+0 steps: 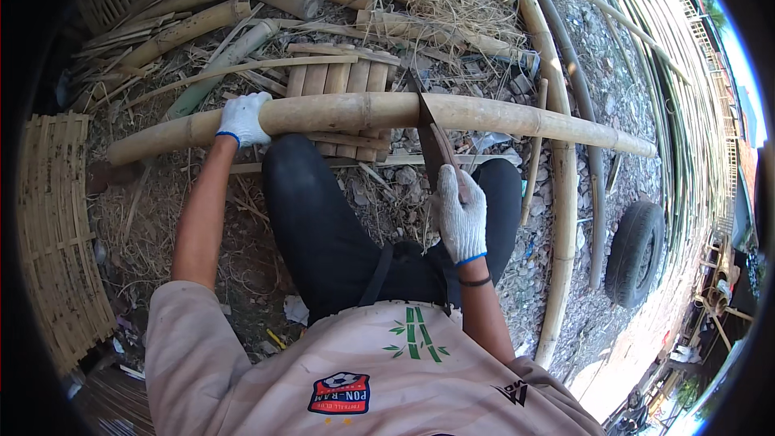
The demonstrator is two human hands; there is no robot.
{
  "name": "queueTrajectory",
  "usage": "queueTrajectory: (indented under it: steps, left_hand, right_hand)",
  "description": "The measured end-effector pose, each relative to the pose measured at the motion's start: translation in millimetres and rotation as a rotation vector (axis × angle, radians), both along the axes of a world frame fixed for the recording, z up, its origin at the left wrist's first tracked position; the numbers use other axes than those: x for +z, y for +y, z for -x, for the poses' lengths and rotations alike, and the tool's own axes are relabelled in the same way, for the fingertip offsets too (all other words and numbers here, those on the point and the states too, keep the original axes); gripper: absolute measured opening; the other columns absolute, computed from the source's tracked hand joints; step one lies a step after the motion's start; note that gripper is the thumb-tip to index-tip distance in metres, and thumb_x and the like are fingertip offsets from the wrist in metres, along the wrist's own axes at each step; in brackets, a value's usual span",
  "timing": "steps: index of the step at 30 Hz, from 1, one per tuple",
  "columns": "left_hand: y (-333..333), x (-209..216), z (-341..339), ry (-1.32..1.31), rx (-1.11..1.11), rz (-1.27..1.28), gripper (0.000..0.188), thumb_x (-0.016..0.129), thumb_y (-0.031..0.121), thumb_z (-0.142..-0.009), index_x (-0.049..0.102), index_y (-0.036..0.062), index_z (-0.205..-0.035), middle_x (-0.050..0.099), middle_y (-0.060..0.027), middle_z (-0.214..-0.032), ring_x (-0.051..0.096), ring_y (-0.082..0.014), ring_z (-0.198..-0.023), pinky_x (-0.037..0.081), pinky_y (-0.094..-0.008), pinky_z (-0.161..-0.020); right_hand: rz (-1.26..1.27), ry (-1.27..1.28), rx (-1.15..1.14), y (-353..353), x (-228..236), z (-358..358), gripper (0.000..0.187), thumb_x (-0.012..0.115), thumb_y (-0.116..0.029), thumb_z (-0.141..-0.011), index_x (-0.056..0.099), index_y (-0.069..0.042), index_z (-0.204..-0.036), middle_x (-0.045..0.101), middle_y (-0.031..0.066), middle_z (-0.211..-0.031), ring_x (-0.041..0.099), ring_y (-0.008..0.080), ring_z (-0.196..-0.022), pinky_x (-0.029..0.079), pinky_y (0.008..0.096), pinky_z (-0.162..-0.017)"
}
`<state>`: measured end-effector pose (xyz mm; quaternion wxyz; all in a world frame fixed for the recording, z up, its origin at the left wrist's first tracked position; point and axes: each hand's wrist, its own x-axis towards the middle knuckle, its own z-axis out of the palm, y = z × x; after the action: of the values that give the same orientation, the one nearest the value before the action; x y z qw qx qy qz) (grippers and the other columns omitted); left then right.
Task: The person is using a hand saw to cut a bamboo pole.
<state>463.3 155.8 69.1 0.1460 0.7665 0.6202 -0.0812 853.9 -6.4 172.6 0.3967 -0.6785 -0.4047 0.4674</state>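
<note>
- Two hands, each in a white glove with a blue cuff: the left hand [245, 119] grasps the bamboo pole; the right hand [462, 214] is closed around the handle of the saw.
- One bamboo pole [323, 114], lying crosswise in front of the person's two knees, over one slatted wooden stand [337, 78].
- One saw [433, 139], its blade crossing the bamboo pole right of the stand; whether the teeth sit in a cut is hard to make out.
- One black tyre [636, 254] at the right, and one grey pipe [596, 218] between it and a long pole [563, 234].
- One slatted panel [56, 234] at the left, cut off by the dark rim.
- The left fingertips are hidden behind the bamboo pole, and most of the saw's handle is covered by the right glove.
- Straw [444, 4] partly covers the bamboo pieces at the top, too overlapped to count.
</note>
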Motion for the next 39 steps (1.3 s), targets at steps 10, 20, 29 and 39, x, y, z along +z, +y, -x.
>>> queueTrajectory:
  steps: [10, 20, 29, 39]
  left_hand:
    - [5.1, 1.0, -3.5, 0.018, 0.014, -0.029, 0.072, 0.087, 0.036, -0.052, 0.065, 0.0187, -0.118, 0.071, -0.0134, -0.114, 0.068, -0.0331, -0.108, 0.053, -0.0473, -0.095]
    - [5.7, -4.6, -184.6, -0.26, -0.203, -0.172, 0.096, 0.084, 0.037, -0.057, 0.047, 0.0121, -0.143, 0.056, -0.0152, -0.134, 0.051, -0.0331, -0.129, 0.035, -0.0487, -0.111]
    - [48.0, -28.3, -260.9, -0.068, -0.274, -0.195, 0.062, 0.085, 0.03, -0.063, 0.062, 0.0109, -0.117, 0.067, -0.0142, -0.115, 0.066, -0.0322, -0.108, 0.055, -0.0462, -0.088]
    - [57.0, -66.5, -287.6, 0.043, -0.073, -0.468, 0.029, 0.073, 0.022, -0.08, 0.066, 0.0122, -0.106, 0.07, -0.0119, -0.102, 0.068, -0.0304, -0.1, 0.05, -0.0473, -0.083]
  right_hand:
    - [0.128, 0.064, 0.002, -35.4, 39.8, 0.2, 0.031, 0.062, -0.035, -0.104, 0.064, -0.005, -0.098, 0.054, -0.0034, -0.065, 0.05, 0.0045, -0.05, 0.04, 0.0229, -0.043]
    - [-0.121, -0.195, 0.034, -36.6, 3.9, 1.6, 0.035, 0.065, -0.033, -0.102, 0.061, -0.001, -0.088, 0.055, 0.0031, -0.065, 0.048, 0.0105, -0.058, 0.044, 0.0312, -0.055]
    - [-0.028, -0.043, -0.059, -58.1, -21.1, -0.7, 0.03, 0.067, -0.029, -0.101, 0.06, -0.002, -0.09, 0.057, 0.0067, -0.066, 0.048, 0.0134, -0.058, 0.044, 0.0325, -0.056]
    - [-0.157, -0.217, -0.036, -60.1, -25.6, 10.7, 0.028, 0.067, -0.026, -0.1, 0.059, 0.0, -0.09, 0.057, 0.0179, -0.068, 0.051, 0.0287, -0.056, 0.046, 0.0376, -0.056]
